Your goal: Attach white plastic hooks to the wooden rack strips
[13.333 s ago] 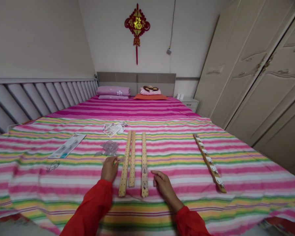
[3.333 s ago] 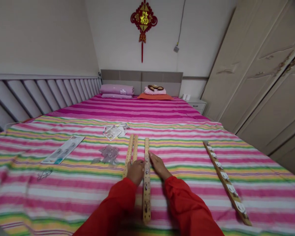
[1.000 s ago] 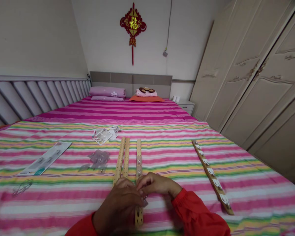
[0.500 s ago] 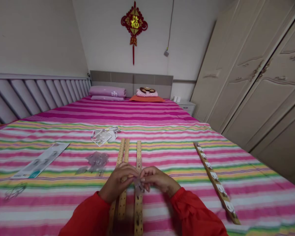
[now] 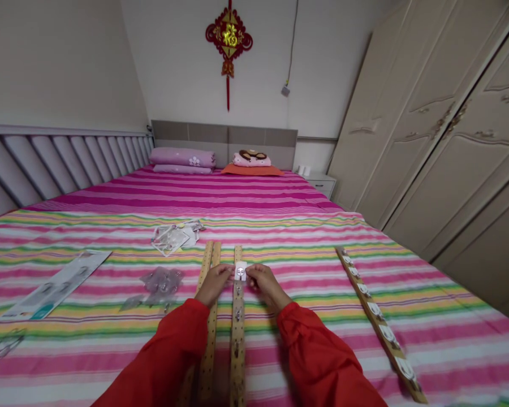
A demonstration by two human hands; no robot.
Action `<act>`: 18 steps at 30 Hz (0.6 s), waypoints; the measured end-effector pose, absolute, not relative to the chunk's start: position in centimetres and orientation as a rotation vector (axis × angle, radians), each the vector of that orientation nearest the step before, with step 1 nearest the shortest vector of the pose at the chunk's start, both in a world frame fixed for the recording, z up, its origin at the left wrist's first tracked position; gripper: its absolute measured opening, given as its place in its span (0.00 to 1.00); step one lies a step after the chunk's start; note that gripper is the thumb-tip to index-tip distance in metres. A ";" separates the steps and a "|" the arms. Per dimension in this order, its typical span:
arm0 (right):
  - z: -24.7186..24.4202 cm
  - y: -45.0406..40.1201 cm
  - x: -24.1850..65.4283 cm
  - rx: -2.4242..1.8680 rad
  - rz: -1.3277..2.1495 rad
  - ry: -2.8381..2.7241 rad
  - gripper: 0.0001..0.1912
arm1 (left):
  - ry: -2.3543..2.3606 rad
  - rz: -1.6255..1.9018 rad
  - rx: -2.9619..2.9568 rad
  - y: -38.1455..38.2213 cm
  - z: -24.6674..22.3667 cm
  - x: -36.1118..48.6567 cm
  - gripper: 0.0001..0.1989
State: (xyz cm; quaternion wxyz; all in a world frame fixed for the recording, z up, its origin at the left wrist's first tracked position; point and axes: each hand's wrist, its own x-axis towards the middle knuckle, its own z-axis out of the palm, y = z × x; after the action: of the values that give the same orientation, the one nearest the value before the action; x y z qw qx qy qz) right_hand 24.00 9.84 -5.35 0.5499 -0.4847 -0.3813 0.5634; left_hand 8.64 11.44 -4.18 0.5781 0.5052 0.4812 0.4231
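Left hand [image 5: 212, 282] and right hand [image 5: 263, 280] pinch a small white hook [image 5: 240, 271] between fingertips, over the wooden strip [image 5: 237, 316] on the bed [image 5: 365, 237]. It looks light, stiff, likely sticky-backed: best held by its edges.

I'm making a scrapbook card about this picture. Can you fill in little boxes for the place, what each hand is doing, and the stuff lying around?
Place: striped bedspread on a bed
Left hand: pinching the left edge of a small white hook
Right hand: pinching the hook's right edge
Under the hook: middle wooden strip with holes, a few hooks already on it
Beside it: bare strips to the left
Far right: strip full of hooks
Left side: pile of clear hooks, flat packet
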 end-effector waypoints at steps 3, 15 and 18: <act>-6.0 10.9 23.7 -1.169 1.310 -0.877 0.07 | 1.137 1.007 1.198 12.6 -5.0 9.1 0.17; -7.7 12.7 23.2 -1.230 1.260 -0.825 0.07 | 1.386 0.991 1.413 14.5 -6.7 10.2 0.05; -7.9 12.9 23.1 -1.242 1.244 -0.835 0.07 | 1.453 0.978 1.462 14.7 -7.0 10.3 0.04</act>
State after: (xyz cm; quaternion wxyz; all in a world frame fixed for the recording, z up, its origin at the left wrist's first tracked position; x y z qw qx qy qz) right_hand 23.05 12.86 -7.85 0.5627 -0.5277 -0.3547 0.5283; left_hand 10.33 14.68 -6.99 0.4170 0.5824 0.5790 0.3896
